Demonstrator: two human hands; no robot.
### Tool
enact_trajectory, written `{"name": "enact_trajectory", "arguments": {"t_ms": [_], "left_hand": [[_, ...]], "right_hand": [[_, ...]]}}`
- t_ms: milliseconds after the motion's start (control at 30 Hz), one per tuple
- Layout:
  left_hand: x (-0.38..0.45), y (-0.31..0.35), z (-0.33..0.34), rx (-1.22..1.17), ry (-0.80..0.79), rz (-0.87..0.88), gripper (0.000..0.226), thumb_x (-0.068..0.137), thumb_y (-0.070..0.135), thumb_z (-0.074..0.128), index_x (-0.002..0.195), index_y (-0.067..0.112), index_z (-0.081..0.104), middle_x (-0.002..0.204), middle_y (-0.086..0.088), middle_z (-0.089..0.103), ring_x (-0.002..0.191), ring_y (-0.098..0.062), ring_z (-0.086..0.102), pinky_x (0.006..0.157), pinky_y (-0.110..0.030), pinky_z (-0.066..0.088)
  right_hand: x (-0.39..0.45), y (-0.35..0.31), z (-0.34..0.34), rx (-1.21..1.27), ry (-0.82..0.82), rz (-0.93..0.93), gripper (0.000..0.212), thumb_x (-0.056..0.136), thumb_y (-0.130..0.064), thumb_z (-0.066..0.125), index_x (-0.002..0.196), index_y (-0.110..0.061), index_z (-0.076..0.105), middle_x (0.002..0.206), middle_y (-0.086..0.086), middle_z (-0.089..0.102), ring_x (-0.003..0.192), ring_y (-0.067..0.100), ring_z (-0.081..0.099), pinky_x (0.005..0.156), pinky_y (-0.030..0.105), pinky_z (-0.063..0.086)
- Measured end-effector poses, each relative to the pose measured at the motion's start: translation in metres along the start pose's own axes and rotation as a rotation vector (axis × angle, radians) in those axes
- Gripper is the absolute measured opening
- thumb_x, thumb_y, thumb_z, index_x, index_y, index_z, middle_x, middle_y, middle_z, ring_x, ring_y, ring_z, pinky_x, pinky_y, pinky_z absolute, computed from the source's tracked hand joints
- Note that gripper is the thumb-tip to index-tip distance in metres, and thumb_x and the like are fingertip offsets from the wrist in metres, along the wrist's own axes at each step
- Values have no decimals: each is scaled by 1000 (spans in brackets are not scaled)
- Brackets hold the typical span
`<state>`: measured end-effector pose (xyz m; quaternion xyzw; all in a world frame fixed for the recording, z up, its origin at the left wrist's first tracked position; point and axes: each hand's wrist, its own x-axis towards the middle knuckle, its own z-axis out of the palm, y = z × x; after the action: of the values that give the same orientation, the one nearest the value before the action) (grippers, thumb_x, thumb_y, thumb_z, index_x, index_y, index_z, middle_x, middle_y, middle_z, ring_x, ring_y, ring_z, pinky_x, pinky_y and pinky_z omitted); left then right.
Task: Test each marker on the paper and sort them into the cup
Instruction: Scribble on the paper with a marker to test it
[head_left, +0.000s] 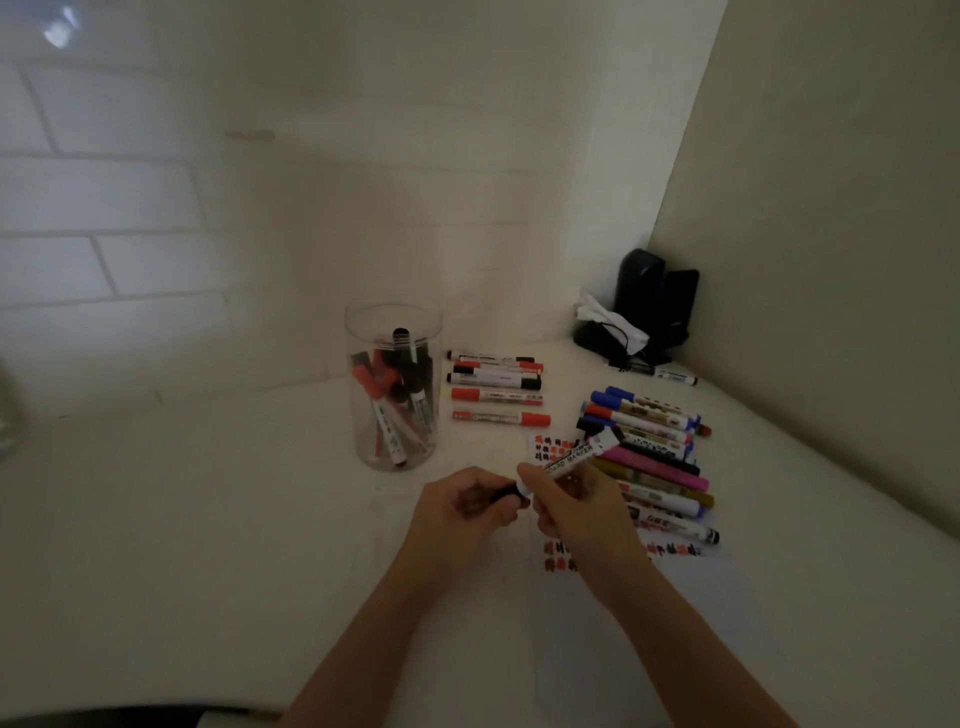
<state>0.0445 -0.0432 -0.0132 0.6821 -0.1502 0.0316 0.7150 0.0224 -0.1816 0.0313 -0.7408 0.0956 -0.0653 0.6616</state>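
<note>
Your right hand (569, 501) grips a white marker (582, 457) by its barrel, tilted up toward the far right. Your left hand (470, 501) is curled round its black cap (506, 493) at the near end. Whether the cap is seated or just off, the picture does not show.

The risks from here, as I judge them:
- The paper (550, 452) lies mostly under your hands and the pile (649, 462) of markers near the table's right edge. A hurried stroke could land on the bare table and stain it.
- Your right wrist hangs just above that pile. A sweep could roll markers toward the edge.
- The row (496, 387) beside the cup (395, 387) and the pile could get mixed if you set this one down carelessly.
- The cup stands near your left hand and is tall, so an elbow nudge might tip it.
</note>
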Motion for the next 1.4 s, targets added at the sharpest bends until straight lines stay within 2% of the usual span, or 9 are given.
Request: {"name": "enact_trajectory", "arguments": {"t_ms": [167, 300, 400, 533, 700, 900, 1167, 1267, 1400], "left_hand": [[-1, 4, 2, 110, -6, 32, 14, 81, 5, 72, 93, 13, 72, 91, 1, 73, 89, -13, 69, 80, -23, 52], [0, 9, 1, 129, 10, 5, 15, 84, 7, 69, 93, 19, 72, 92, 8, 72, 89, -7, 67, 79, -15, 49], [-3, 10, 5, 202, -19, -1, 16, 84, 8, 69, 92, 22, 72, 90, 13, 72, 88, -4, 67, 78, -12, 48], [-5, 13, 6, 302, -33, 33, 15, 84, 8, 69, 93, 20, 73, 89, 19, 70, 87, 1, 65, 76, -6, 45], [-5, 11, 7, 342, -44, 35, 17, 86, 11, 68, 97, 24, 70, 92, 21, 69, 90, 2, 65, 78, -9, 47], [-2, 4, 11, 462, -1, 33, 15, 91, 16, 61, 96, 28, 69, 96, 19, 68, 92, 6, 62, 82, -8, 47], [23, 3, 4, 630, -47, -51, 22, 92, 11, 59, 103, 29, 63, 111, 14, 60, 97, 4, 57, 86, -8, 45], [55, 6, 1, 817, -3, -40, 23, 93, 13, 57, 114, 23, 60, 123, 4, 54, 113, -9, 52, 102, -23, 41], [97, 5, 7, 1073, 0, 35, 41, 95, 10, 48, 136, 18, 44, 140, -2, 41, 126, -17, 42, 106, -26, 35]], "right_hand": [[-15, 4, -14, 62, -48, 76, 26, 83, -35, 70, 78, -9, 67, 67, 6, 66, 55, 15, 56, 50, 25, 47], [-21, -3, -59, 172, -53, 123, 23, 85, -37, 67, 94, -17, 73, 87, 7, 74, 76, 22, 68, 72, 35, 56], [-21, -4, -87, -314, -65, -73, 12, 86, -34, 66, 89, -24, 73, 81, -4, 73, 70, 8, 68, 73, 26, 57], [-20, -7, -81, -807, -180, -313, 23, 92, -41, 57, 106, -28, 70, 99, -18, 67, 83, -4, 60, 74, 8, 45], [-5, -5, -77, -922, -65, -428, 25, 94, -34, 56, 113, -23, 67, 110, -7, 67, 96, 7, 59, 83, 15, 43], [32, 13, -125, -1103, 220, -208, 24, 93, -43, 54, 112, -33, 64, 117, -4, 60, 104, 14, 53, 95, 38, 46], [43, 15, -125, -1154, 270, -255, 31, 92, -41, 54, 123, -38, 56, 128, -7, 48, 121, 16, 36, 100, 36, 27], [39, 10, -114, -1008, 280, -408, 30, 87, -23, 64, 117, -30, 63, 120, -3, 54, 114, 18, 47, 97, 37, 37], [11, 14, -83, -899, 91, -580, 26, 85, -20, 68, 110, -28, 65, 111, -11, 57, 98, 5, 54, 90, 17, 44]]}}
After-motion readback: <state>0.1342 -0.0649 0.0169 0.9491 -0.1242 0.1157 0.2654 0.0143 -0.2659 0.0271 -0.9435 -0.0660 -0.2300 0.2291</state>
